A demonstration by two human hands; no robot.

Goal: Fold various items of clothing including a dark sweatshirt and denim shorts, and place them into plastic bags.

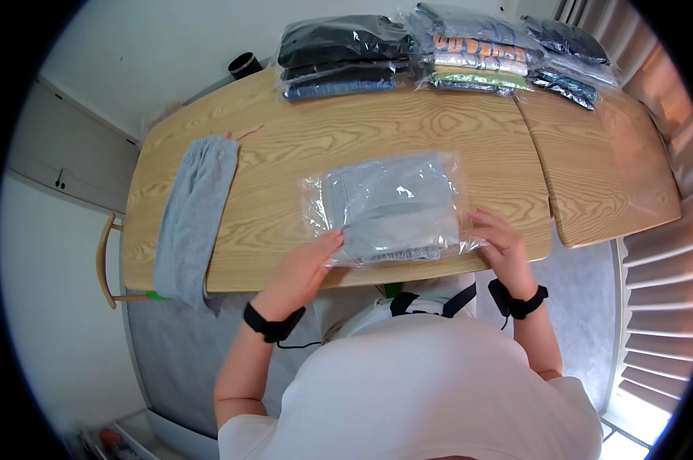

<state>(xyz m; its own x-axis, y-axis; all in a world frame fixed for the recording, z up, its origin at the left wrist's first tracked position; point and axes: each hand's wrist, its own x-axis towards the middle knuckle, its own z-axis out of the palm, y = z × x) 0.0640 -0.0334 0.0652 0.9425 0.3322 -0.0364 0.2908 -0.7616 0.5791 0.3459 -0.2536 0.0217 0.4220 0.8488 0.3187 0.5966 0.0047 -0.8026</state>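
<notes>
A clear plastic bag [463, 184] with folded light grey clothing [396, 192] inside lies near the front edge of the wooden table. A gathered, ribbed band shows along the clothing's near side. My left hand [304, 268] is closed on the bag's near left corner, its fingertips pressing the plastic. At the bag's right edge, my right hand [504, 245] has its fingers bent round the loose plastic, with thumb and fingers slightly separated. Farther left, grey drawstring trousers [197, 218] are laid lengthwise, their lower end hanging over the table's front edge.
Along the far edge stand stacks of bagged dark clothes [346, 57], bagged mixed-colour clothes [481, 61] and more bagged garments [569, 65]. A black cup [244, 66] is behind the table [285, 146]. A wooden chair [105, 261] is at the left, curtains [661, 322] at the right.
</notes>
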